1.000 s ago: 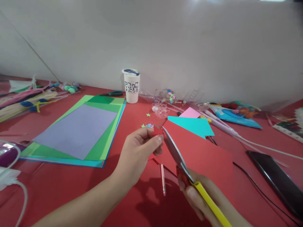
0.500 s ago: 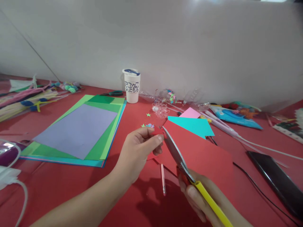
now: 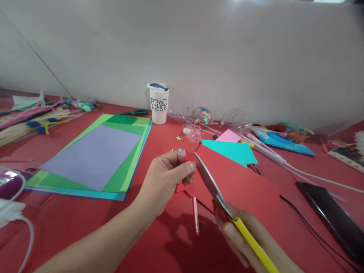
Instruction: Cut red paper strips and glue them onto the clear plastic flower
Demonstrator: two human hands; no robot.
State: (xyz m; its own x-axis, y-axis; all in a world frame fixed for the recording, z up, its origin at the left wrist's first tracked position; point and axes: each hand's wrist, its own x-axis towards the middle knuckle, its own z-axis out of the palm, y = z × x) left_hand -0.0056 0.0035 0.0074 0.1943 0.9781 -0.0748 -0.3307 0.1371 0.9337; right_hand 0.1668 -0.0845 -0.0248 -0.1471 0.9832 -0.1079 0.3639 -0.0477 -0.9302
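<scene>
My left hand [image 3: 165,181] pinches a small piece of red paper [image 3: 188,156] between thumb and forefinger, just above the table. My right hand [image 3: 244,235] grips yellow-handled scissors [image 3: 216,191], whose blades point up and left, with their tips at the red piece. Under both hands lies a larger red sheet [image 3: 241,185]. A thin pink pen [image 3: 195,215] lies on the red table between my hands.
A stack of coloured sheets [image 3: 93,157], purple on top, lies to the left. A white lidded cup [image 3: 158,103] and green scissors [image 3: 136,112] stand near the wall. Turquoise paper [image 3: 231,151] and pink paper [image 3: 229,135], pipe cleaners [image 3: 34,121], a black phone [image 3: 332,216] and a cable surround them.
The scissor blades have closed slightly against the red piece. Both hands stay almost where they were.
</scene>
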